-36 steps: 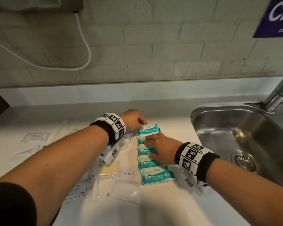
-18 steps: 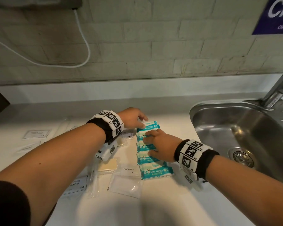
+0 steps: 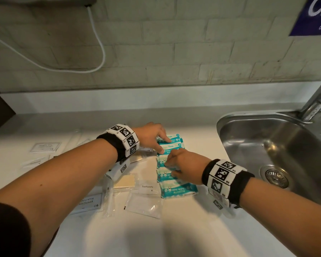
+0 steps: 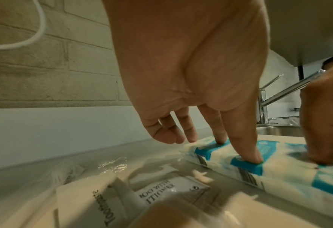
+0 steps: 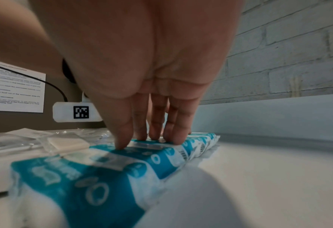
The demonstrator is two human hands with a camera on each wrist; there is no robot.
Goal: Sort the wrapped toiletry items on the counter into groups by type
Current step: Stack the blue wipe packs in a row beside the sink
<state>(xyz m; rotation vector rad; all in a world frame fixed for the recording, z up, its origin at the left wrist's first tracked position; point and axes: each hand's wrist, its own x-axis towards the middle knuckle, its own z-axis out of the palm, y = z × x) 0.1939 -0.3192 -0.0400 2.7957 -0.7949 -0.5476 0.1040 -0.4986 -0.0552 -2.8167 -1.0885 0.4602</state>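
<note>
Several teal-and-white mini wipes packs point(image 3: 178, 190) lie in a row on the white counter point(image 3: 174, 229), running away from me. My left hand point(image 3: 161, 143) reaches to the far end of the row. Its straight index finger and thumb point(image 4: 247, 155) press down on the far packs point(image 4: 279, 157). My right hand point(image 3: 171, 164) rests over the middle of the row, and its straight fingertips point(image 5: 122, 143) press on the tops of the packs point(image 5: 107, 174). Neither hand grips a pack.
Left of the row lie a Toothpaste sachet point(image 3: 148, 188), a clear sachet point(image 3: 145, 204), a wrapped soap bar point(image 3: 124, 181), a shampoo-with-conditioner sachet point(image 3: 90, 202) and more packets point(image 3: 44, 147). A steel sink point(image 3: 248, 138) with a tap point(image 3: 317, 101) is at the right.
My left fingers have slid from the far pack's left end onto the tops of the far packs. The right hand stays on the middle of the row, barely moved.
</note>
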